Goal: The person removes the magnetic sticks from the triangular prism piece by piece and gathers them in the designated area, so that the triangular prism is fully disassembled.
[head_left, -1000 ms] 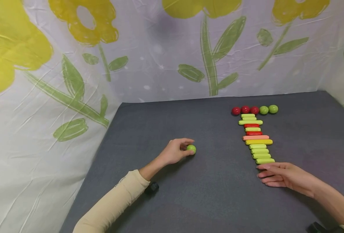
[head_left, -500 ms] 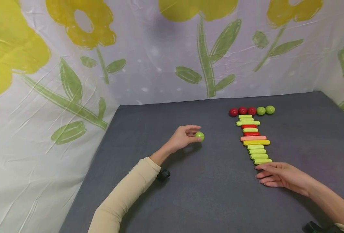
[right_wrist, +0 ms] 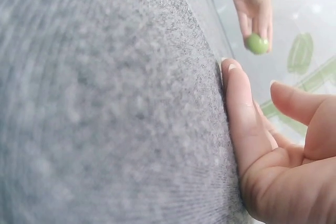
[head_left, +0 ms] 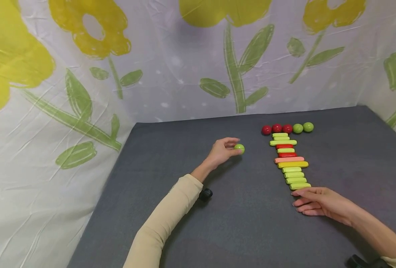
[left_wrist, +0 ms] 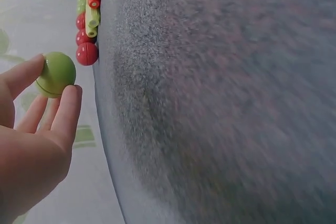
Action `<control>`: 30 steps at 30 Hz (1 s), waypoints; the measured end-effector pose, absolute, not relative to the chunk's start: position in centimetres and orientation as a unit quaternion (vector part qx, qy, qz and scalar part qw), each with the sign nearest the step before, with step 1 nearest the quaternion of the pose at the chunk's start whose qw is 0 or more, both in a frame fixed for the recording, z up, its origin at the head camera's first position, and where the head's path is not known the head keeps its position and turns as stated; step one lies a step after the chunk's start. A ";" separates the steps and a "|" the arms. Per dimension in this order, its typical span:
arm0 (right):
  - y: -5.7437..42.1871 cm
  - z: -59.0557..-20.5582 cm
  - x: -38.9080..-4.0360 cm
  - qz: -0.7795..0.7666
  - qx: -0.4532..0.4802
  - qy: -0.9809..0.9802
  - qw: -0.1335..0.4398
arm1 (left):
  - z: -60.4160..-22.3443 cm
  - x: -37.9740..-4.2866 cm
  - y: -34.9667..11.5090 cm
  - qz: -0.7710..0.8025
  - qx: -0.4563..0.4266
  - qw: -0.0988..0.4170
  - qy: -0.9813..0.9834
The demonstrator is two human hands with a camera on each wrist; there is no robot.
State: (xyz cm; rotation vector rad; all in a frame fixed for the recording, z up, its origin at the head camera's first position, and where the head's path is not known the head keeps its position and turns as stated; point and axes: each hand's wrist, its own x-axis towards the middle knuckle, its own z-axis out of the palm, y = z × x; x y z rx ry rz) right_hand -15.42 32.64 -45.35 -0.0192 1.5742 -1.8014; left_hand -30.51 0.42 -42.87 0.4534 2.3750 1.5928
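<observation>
Between thumb and fingers my left hand (head_left: 222,152) pinches a green ball (left_wrist: 56,74), which has a seam line round it. The hand is over the left-middle of the table, left of a column of short coloured sticks (head_left: 291,164). These are yellow-green, red, pink and yellow, laid crosswise one below another. My right hand (head_left: 326,203) rests on the table at the near end of that column, fingers loosely extended and holding nothing. Its fingertips are right at the nearest yellow-green stick (head_left: 300,186). In the right wrist view the thumb stands apart from the fingers.
At the column's far end, a row of balls runs left to right: three red balls (head_left: 276,128), then two green balls (head_left: 303,127). The dark grey table (head_left: 184,145) meets a white flower-printed cloth (head_left: 171,89) at the back and left.
My left hand has moved right and farther from me with the green ball, toward the row of balls. The right hand stays by the sticks. The head view has shifted slightly.
</observation>
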 end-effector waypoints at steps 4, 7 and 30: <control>32.8 -45.3 -15.4 -0.701 -0.007 0.615 0.362 | -43.1 -31.3 1.7 0.539 0.142 0.114 0.822; 32.8 -45.3 -15.4 -0.700 -0.013 0.617 0.359 | -43.4 -32.0 2.5 0.538 0.126 0.106 0.827; 32.5 -45.5 -14.9 -0.696 -0.001 0.636 0.332 | -45.2 -34.4 7.4 0.556 0.066 0.013 0.828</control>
